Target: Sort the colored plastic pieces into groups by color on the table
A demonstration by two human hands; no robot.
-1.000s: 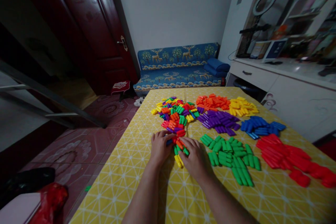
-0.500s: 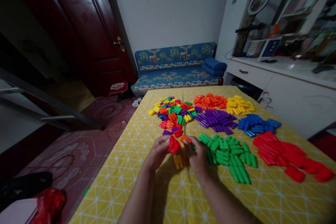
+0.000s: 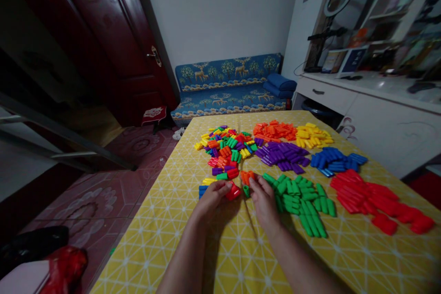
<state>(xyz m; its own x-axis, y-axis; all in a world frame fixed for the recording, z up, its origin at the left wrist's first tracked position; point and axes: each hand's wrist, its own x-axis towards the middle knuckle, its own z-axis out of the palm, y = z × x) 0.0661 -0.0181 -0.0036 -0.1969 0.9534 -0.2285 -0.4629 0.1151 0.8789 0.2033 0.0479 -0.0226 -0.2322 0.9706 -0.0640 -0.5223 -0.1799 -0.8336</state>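
My left hand [image 3: 215,196] pinches a red plastic block [image 3: 233,191] just above the table. In my right hand [image 3: 263,195] is an orange block [image 3: 246,177], gripped between thumb and fingers, with a green block [image 3: 245,191] just under it; whether that one is held too I cannot tell. Beyond both hands lies a heap of mixed-colour blocks [image 3: 232,142]. Yellow and blue blocks [image 3: 204,190] lie by my left fingers. To the right of my right hand spreads a pile of green blocks [image 3: 305,202].
Sorted piles stand on the yellow patterned tablecloth [image 3: 165,239]: orange [image 3: 274,131], yellow [image 3: 313,135], purple [image 3: 282,155], blue [image 3: 337,161] and red [image 3: 375,200]. A blue sofa [image 3: 227,85] is behind the table, a white dresser [image 3: 382,119] to the right.
My left hand has lowered the red block and turned it. A yellow block below it is gone from there; yellow and blue blocks now show left of my hand. The orange block is held more upright.
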